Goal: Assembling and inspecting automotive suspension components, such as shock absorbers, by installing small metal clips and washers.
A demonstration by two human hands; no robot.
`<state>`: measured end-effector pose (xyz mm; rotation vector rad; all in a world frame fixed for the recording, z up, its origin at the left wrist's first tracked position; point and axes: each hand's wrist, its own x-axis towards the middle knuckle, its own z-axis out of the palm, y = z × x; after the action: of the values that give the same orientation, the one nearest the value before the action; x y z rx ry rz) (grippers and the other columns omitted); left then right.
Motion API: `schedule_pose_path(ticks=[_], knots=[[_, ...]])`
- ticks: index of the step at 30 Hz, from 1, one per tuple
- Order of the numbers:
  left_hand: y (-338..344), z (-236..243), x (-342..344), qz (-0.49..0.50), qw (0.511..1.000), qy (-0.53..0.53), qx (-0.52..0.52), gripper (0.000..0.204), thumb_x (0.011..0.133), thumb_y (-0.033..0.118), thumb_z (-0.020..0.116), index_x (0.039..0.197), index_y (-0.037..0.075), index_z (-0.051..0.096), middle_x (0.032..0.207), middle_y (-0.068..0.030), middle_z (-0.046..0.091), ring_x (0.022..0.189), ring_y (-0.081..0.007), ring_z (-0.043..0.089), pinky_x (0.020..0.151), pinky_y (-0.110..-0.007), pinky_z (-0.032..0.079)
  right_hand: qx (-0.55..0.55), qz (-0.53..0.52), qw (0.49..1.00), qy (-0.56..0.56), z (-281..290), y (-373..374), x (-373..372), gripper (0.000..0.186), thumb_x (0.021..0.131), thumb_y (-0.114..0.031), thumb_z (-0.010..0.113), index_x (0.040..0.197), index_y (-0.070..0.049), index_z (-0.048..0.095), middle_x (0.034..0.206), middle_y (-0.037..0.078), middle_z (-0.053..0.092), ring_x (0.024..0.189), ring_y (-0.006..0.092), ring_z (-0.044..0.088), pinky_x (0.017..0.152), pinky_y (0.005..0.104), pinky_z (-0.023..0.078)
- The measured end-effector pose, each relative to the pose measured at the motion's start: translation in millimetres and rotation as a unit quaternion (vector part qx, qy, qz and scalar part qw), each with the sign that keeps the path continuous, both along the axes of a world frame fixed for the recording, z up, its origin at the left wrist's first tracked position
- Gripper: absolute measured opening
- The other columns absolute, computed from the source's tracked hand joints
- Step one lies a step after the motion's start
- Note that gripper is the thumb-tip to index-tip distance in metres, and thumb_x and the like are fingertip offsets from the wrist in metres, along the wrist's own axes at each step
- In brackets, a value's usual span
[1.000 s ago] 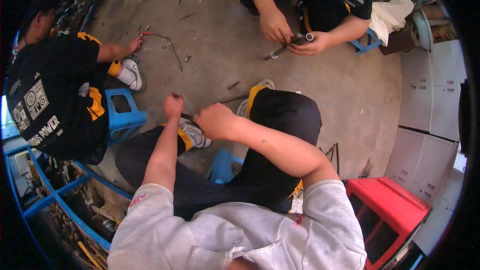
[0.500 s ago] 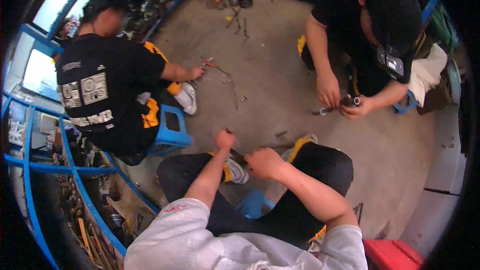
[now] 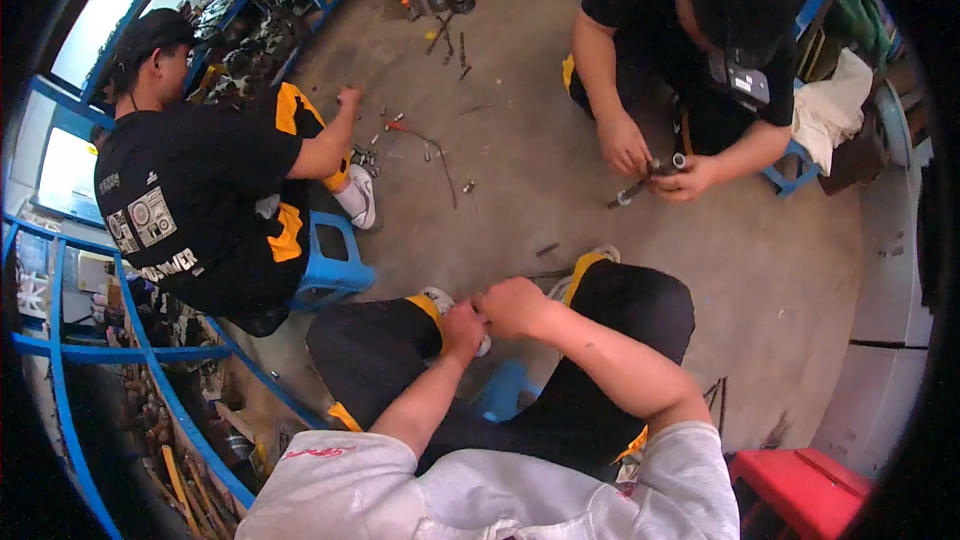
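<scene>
The right hand [image 3: 516, 307] lies just beside the left hand [image 3: 462, 329], at its two o'clock, fingers curled, a mostly hidden dark piece [image 3: 480, 309] between them, its axis and holder indeterminable.

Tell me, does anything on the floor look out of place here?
Somewhat: small metal parts lie loose beside the left-hand worker's white shoe, and a thin cord-like piece with a red end curves across the floor nearby. They look odd scattered underfoot, though nothing appears plainly damaged.
</scene>
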<state>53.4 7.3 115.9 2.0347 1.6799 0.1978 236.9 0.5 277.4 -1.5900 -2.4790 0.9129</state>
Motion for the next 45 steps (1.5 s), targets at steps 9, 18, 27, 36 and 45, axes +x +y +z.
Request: schedule_pose_path(ticks=[9,18,27,36,45], knots=[[46,-33,31,-0.023,0.997,0.053,0.045,0.019,0.079,0.025,0.062,0.085,0.007,0.067,0.085,-0.0161,0.067,0.085,-0.0368,0.064,0.074,-0.046,0.050,-0.015,-0.015,1.000,-0.008,-6,-5,45,0.033,0.078,-0.032,0.065,0.101,-0.009,0.066,0.089,0.015,0.069,0.085,0.0333,0.067,0.074,0.0435,0.053],[61,-40,44,-0.026,0.994,0.102,-0.009,0.022,0.078,0.025,0.063,0.089,0.006,0.067,0.090,-0.0186,0.067,0.086,-0.0372,0.065,0.075,-0.045,0.051,-0.070,-0.030,0.997,-0.022,-32,-6,43,0.028,0.079,-0.029,0.065,0.097,-0.008,0.069,0.094,0.014,0.069,0.091,0.0311,0.067,0.077,0.0426,0.053],[-33,-27,29,-0.014,0.979,-0.199,0.029,0.036,0.072,0.025,0.076,0.101,0.006,0.066,0.099,-0.0131,0.069,0.097,-0.0264,0.064,0.078,-0.038,0.049,-0.039,-0.010,0.999,-0.011,-13,7,16,0.019,0.073,-0.017,0.061,0.087,-0.009,0.072,0.086,0.013,0.070,0.083,0.0303,0.068,0.068,0.0412,0.054],[27,-65,-16,-0.099,0.992,0.015,0.080,0.027,0.075,0.026,0.070,0.093,0.006,0.069,0.089,-0.0158,0.070,0.087,-0.0342,0.066,0.073,-0.041,0.051,-0.027,-0.038,0.999,0.008,8,-14,21,0.022,0.074,-0.015,0.060,0.094,-0.009,0.069,0.087,0.013,0.069,0.083,0.0317,0.067,0.069,0.0413,0.053],[123,-51,10,0.051,0.990,0.120,0.060,0.024,0.075,0.028,0.067,0.086,0.007,0.071,0.085,-0.0161,0.070,0.082,-0.0348,0.067,0.071,-0.043,0.052,-0.048,-0.078,0.996,0.007,25,-18,37,0.027,0.072,-0.014,0.062,0.097,-0.009,0.070,0.088,0.013,0.070,0.086,0.0304,0.067,0.071,0.0418,0.054]])
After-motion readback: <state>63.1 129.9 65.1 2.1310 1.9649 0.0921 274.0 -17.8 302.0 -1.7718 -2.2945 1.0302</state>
